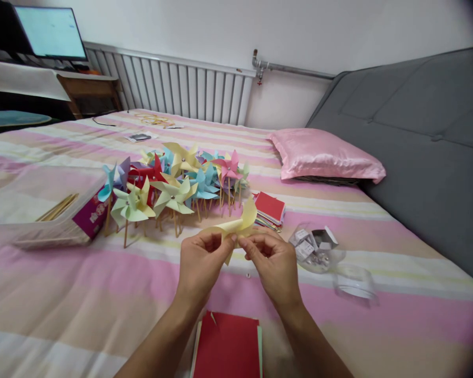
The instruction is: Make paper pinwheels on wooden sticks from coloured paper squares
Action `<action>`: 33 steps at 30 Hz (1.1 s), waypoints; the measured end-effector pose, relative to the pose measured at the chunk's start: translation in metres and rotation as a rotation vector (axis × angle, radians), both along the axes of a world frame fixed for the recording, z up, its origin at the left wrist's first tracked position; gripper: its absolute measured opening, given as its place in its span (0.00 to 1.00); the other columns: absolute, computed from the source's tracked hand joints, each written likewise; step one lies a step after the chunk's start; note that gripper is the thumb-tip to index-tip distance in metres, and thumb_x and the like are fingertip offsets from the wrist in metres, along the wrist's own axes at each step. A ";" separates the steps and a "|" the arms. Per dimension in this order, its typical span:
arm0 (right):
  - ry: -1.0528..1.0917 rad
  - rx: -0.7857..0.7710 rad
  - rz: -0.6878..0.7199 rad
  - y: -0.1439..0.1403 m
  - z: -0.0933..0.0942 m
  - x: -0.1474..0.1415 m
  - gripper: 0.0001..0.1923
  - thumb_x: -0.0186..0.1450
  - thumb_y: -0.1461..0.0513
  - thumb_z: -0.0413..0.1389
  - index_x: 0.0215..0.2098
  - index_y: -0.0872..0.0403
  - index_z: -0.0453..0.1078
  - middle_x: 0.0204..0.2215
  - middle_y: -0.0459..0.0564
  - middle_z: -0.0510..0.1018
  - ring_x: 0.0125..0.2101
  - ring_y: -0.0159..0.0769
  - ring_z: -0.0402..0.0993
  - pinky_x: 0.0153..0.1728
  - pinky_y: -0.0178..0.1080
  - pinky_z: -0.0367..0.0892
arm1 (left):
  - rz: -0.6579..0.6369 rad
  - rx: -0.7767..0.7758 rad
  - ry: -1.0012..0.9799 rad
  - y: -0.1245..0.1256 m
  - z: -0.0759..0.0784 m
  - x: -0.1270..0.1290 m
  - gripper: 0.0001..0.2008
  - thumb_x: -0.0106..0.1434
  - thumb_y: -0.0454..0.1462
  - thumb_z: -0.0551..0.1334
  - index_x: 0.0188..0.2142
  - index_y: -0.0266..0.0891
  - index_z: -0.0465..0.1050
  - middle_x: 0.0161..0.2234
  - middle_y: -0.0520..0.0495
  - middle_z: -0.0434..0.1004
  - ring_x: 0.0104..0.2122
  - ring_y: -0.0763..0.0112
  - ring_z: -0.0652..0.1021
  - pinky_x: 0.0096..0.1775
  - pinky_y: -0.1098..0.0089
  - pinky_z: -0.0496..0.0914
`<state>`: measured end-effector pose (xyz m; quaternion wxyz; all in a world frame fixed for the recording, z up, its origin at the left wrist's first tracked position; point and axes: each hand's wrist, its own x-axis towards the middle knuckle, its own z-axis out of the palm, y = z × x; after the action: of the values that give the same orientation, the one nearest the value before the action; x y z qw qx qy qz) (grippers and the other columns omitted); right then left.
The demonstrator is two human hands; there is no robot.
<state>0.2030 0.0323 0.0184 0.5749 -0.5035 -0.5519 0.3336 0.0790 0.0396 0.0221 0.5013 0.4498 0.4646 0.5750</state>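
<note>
- left hand (199,262): thumb and fingertips pinching the near edge of the yellow paper (247,214), thumb tip close to the other thumb
- right hand (274,262): also pinching the paper, fingers curled behind it, thumb on the near side
- the paper is held up in front, above the bed (142,299); one flap stands upright, another curls over to the left, and a point hangs down between the hands
- bead (248,275): small and pale, on the bed just below the paper, between the wrists
- big stack (228,346): red sheet on top, other colours showing at the sides, lying between the forearms
- small stack (270,207): red on top too, just beyond the right hand
- tub (317,257): clear, to the right of the right hand, with little labelled packets inside
- clear lid (355,283): near the tub, on its near right side
- pinwheels (174,197): a crowd of yellow, green, blue, red, pink and purple ones on sticks, beyond the left hand
- box (55,236): clear with a purple label, left of the pinwheels, thin sticks (59,207) in it
- pillow (327,155): pink, farther back, near the grey headboard (410,110)
- radiator (177,86): along the wall behind the bed
- screen (51,31): lit, on the bench (89,94) at far left
</note>
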 end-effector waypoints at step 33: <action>-0.935 -0.407 0.211 0.014 -0.014 0.038 0.07 0.48 0.63 0.61 0.27 0.49 0.74 0.26 0.43 0.79 0.29 0.35 0.73 0.26 0.33 0.58 | 0.356 -0.069 -0.287 0.024 0.019 -0.042 0.07 0.38 0.32 0.67 0.20 0.32 0.72 0.18 0.53 0.72 0.20 0.78 0.70 0.24 0.77 0.62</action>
<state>0.2413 0.0460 0.0045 0.1208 -0.6420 -0.7215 0.2297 0.0366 0.0633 0.0411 0.4678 0.2571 0.4799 0.6962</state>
